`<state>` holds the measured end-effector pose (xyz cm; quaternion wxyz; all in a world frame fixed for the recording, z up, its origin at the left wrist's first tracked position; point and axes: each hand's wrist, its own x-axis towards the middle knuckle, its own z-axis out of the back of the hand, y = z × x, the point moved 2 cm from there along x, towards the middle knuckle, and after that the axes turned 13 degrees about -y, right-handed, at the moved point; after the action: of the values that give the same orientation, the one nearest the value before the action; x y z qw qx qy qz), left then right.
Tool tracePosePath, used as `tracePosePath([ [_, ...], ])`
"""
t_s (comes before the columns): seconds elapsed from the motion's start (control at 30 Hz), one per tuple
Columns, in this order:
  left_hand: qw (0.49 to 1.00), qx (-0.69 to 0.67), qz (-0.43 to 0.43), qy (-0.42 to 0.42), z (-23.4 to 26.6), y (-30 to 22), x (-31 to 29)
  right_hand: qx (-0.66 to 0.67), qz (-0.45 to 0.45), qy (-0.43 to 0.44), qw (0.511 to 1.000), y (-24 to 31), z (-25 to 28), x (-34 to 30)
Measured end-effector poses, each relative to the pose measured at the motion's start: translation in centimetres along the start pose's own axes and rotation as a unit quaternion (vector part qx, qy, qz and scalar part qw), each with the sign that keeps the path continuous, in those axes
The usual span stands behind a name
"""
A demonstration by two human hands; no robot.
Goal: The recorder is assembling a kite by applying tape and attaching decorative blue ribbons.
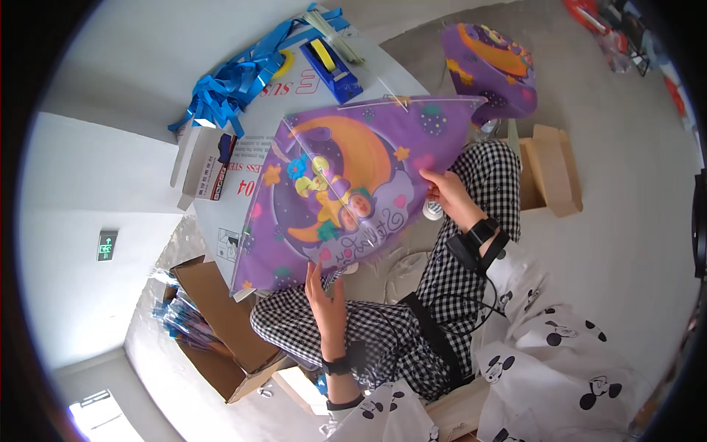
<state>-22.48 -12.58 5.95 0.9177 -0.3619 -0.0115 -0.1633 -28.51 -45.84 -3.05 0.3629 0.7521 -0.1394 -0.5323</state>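
A purple kite (pixel 258 254) printed with an orange moon and a cartoon figure lies spread over my lap and the near part of the table. Thin pale rods cross it, one along its far edge and one down the middle. My right hand (pixel 448 193) pinches the kite's right lower edge between thumb and fingers. At the near left edge my left hand (pixel 324 300) is open, its fingers stretched up against the kite's border. Beyond the right corner of the kite is a second purple kite (pixel 497 96) with the same kind of print.
On the white-topped table (pixel 387 70) are a blue tape dispenser (pixel 335 74), a heap of blue ribbon (pixel 228 88), a yellow tape roll (pixel 283 65) and thin rods (pixel 335 35). A cardboard box (pixel 224 317) with packaged items stands left; another cardboard box (pixel 552 169) stands right.
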Motion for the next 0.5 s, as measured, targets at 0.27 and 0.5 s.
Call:
tracePosePath([
  [0.27, 0.990, -0.043, 0.003, -0.136, 2.6, 0.4, -1.0, 0.092, 0.203, 0.217, 0.950, 9.4, -5.8, -6.7],
  [0.5, 0.985, -0.103, -0.029, -0.137, 2.9, -0.1, -1.1, 0.226, 0.284, 0.175, 0.915, 19.2, -3.4, -15.4],
])
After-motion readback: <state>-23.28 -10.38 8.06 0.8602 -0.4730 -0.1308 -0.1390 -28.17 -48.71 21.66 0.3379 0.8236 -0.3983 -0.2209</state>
